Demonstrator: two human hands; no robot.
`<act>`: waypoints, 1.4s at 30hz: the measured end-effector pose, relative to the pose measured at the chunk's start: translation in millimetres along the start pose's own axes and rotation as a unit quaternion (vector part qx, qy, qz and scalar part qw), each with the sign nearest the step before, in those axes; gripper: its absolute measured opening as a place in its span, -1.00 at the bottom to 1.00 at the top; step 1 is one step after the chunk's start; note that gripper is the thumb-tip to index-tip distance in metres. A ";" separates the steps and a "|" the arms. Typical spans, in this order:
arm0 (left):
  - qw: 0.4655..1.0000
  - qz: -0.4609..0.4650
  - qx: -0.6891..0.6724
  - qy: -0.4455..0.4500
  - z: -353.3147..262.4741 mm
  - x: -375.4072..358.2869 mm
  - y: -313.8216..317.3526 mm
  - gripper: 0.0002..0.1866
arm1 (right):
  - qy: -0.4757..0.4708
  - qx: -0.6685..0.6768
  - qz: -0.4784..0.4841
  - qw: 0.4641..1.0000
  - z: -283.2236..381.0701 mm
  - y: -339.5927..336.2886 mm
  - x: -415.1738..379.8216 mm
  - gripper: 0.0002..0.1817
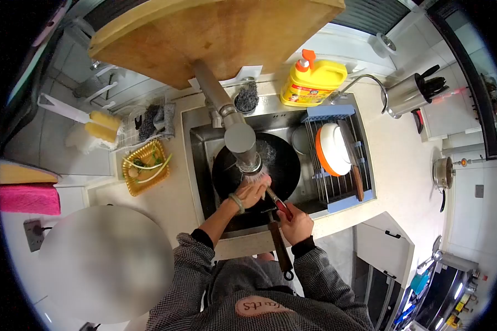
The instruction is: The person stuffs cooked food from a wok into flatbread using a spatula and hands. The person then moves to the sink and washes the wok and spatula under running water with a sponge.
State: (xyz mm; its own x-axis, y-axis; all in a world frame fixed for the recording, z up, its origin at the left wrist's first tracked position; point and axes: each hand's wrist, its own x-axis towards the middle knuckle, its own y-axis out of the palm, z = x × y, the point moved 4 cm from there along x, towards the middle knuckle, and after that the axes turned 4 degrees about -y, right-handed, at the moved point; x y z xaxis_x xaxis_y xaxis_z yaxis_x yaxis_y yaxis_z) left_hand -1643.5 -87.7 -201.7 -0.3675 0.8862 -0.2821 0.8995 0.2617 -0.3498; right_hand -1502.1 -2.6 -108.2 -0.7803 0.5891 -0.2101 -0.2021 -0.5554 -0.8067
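Observation:
Water runs from the faucet onto my left hand, which is over the black wok in the sink. My right hand grips the red handle of a utensil with a metal shaft. That shaft runs up and left to my left hand, whose fingers are closed around its far end. The utensil's head is hidden by the fingers and water, so its kind does not show. The wok's wooden handle juts over the counter's front edge, just below my right hand.
A rack across the sink's right side holds a white-and-orange bowl and a wooden-handled knife. Behind stand a yellow detergent jug and a steel-wool scrubber. A basket with scallions sits left; a large cutting board leans behind.

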 end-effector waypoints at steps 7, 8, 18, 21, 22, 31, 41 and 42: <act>0.986 0.008 0.088 0.140 -7.3 7.2 2.1 -0.87 | -0.051 -0.010 -0.019 0.998 3.3 -3.4 -1.0 -0.69; 1.000 0.018 0.018 0.012 2.3 11.9 -9.4 -0.88 | -0.027 0.007 0.006 1.000 2.8 -5.9 -4.1 -0.66; 0.860 -0.348 0.348 0.137 65.2 59.8 -30.3 -0.85 | 0.344 0.699 0.326 0.536 9.5 28.8 -38.4 -0.59; 0.939 -0.332 0.072 0.054 99.2 59.1 -17.6 -0.72 | 0.376 0.744 0.340 0.435 15.9 28.4 -43.5 -0.58; 0.947 -0.320 -0.021 0.026 98.8 57.2 -18.4 -0.66 | 0.364 0.752 0.351 0.423 16.9 27.2 -43.8 -0.58; 0.965 -0.232 -0.057 0.103 111.6 25.1 30.2 -0.63 | 0.366 0.792 0.368 0.323 22.0 25.0 -37.9 -0.60; 0.994 -0.087 0.048 -0.043 174.5 73.8 8.2 -0.67 | 0.311 0.849 0.374 0.205 10.7 13.3 -47.3 -0.56; 0.994 -0.088 0.047 -0.043 170.8 72.6 10.6 -0.67 | 0.311 0.849 0.375 0.205 10.3 12.2 -46.5 -0.56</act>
State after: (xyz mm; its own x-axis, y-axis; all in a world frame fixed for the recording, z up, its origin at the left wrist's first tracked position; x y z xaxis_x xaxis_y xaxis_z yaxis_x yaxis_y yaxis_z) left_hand -1701.0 -85.9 -378.4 -0.5404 0.7923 -0.2831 0.7944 0.3696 -0.4820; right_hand -1474.4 -42.8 -102.6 -0.8485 -0.3684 -0.3798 -0.4908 0.2799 0.8251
